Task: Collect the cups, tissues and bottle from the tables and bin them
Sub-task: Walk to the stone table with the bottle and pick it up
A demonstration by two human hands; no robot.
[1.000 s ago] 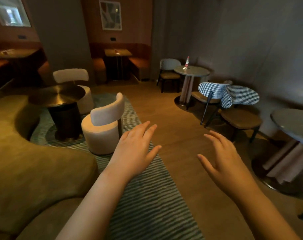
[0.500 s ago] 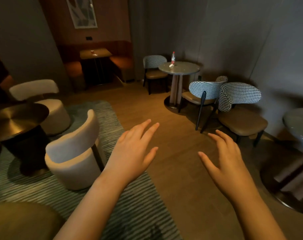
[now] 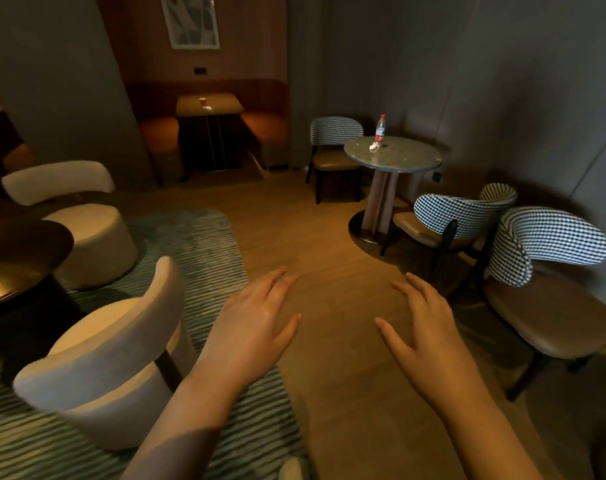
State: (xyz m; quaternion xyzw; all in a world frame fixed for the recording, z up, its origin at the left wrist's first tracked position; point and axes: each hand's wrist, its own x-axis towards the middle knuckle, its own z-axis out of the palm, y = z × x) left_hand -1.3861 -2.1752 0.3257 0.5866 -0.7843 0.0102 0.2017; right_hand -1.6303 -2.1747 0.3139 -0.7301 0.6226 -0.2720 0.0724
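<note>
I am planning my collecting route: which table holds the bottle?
The round grey table at right: the red-capped bottle stands there beside a tissue. The booth table holds a cup.

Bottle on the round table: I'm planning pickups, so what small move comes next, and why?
Probably step toward the round table: left hand and right hand are open and empty; the bottle and tissue on it look out of reach.

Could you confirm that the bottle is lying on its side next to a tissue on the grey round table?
Not quite: the head view shows the bottle standing upright, not lying on its side. It is indeed next to the tissue on the grey round table.
</note>
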